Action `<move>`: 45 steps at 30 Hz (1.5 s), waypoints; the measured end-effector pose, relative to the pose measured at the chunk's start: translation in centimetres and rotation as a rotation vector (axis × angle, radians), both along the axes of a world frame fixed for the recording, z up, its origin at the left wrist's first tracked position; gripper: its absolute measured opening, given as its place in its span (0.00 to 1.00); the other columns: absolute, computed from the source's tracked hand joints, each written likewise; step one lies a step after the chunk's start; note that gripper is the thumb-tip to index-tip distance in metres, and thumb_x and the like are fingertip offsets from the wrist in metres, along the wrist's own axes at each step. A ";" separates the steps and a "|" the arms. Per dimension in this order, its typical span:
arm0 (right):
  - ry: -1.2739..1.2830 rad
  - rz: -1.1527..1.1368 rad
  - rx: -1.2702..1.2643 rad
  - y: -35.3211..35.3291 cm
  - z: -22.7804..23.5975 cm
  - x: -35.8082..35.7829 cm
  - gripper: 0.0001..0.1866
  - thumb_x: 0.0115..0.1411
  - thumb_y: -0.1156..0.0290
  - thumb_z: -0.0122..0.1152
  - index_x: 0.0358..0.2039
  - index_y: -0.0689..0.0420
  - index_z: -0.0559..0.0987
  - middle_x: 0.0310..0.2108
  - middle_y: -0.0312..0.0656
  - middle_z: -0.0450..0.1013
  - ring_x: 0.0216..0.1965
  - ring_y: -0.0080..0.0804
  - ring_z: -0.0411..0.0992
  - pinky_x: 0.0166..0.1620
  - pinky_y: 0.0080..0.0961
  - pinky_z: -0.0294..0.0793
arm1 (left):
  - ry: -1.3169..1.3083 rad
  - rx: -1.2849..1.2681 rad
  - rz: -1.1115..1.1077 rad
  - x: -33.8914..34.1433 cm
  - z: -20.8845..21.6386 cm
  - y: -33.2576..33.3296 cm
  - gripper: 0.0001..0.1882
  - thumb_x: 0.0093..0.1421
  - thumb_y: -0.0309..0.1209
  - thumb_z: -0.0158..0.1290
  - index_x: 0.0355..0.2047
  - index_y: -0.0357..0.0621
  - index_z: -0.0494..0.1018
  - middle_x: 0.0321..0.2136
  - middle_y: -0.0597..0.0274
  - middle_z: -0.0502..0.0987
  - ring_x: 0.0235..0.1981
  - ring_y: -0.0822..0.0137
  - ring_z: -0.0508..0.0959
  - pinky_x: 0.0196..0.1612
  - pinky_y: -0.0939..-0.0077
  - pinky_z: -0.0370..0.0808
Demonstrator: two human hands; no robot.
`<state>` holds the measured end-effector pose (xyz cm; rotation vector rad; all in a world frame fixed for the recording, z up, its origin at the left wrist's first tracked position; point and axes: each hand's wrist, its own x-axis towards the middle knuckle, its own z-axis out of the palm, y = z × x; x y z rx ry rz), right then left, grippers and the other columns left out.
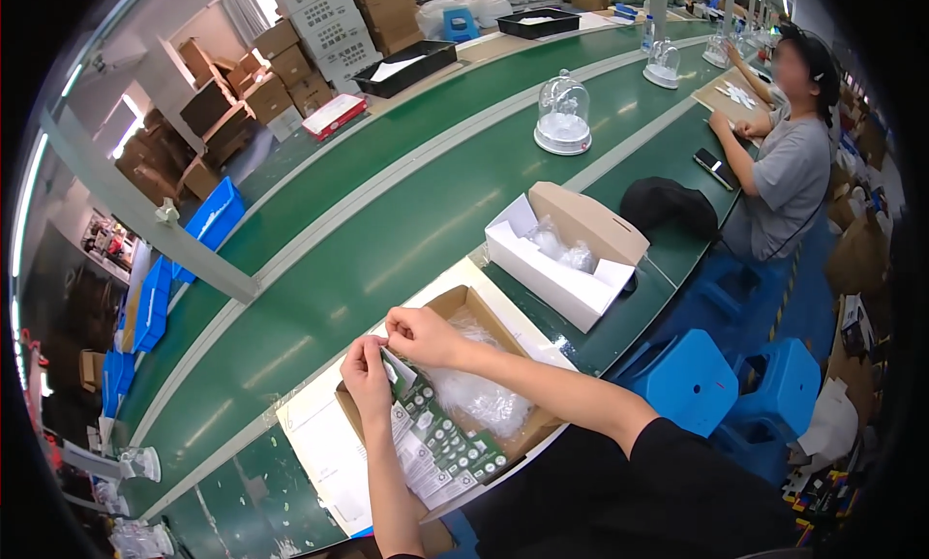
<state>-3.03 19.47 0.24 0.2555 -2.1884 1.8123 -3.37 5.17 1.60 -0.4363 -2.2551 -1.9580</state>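
Note:
My left hand (366, 373) and my right hand (424, 337) meet above the far left part of an open cardboard box (516, 341). Both are closed, fingertips pinching a small green-and-white printed leaflet (395, 370) between them. Just below, several more green-and-white leaflets (450, 453) lie overlapped in the box's near left part. Crumpled clear plastic bags (489, 401) fill the other side of it. Under the box rest white sheets (314, 453). My fingers cover part of the held leaflet.
Right of the box stands an open white carton (547, 273) with plastic-wrapped things inside. A black cap (668, 208) and a phone (714, 168) lie beyond. A glass dome (562, 119) stands on the green conveyor (387, 186). A co-worker (789, 152) sits at far right, near blue stools (682, 380).

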 end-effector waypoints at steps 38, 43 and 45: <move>0.038 -0.053 0.009 0.3 0.4 0.1 0.09 0.50 0.69 0.58 0.23 0.59 0.69 0.16 0.42 0.69 0.19 0.37 0.69 0.24 0.31 0.65 | 0.056 -0.100 -0.030 -0.7 -0.7 0.2 0.14 0.67 0.31 0.43 0.26 0.36 0.68 0.21 0.70 0.67 0.24 0.80 0.63 0.28 0.84 0.62; 0.034 -0.084 -0.024 0.0 0.7 0.1 0.09 0.48 0.69 0.58 0.20 0.60 0.70 0.15 0.43 0.68 0.18 0.37 0.68 0.23 0.32 0.65 | 0.032 -0.078 -0.063 -0.6 -0.3 0.0 0.14 0.67 0.31 0.43 0.26 0.36 0.68 0.22 0.71 0.66 0.25 0.80 0.63 0.28 0.84 0.61; 0.026 -0.058 -0.025 -0.2 0.4 0.0 0.09 0.48 0.69 0.58 0.21 0.60 0.70 0.15 0.43 0.68 0.18 0.36 0.68 0.23 0.32 0.65 | 0.031 -0.086 -0.045 -0.6 -0.6 -0.2 0.14 0.67 0.31 0.43 0.26 0.36 0.68 0.22 0.71 0.66 0.25 0.80 0.62 0.27 0.84 0.60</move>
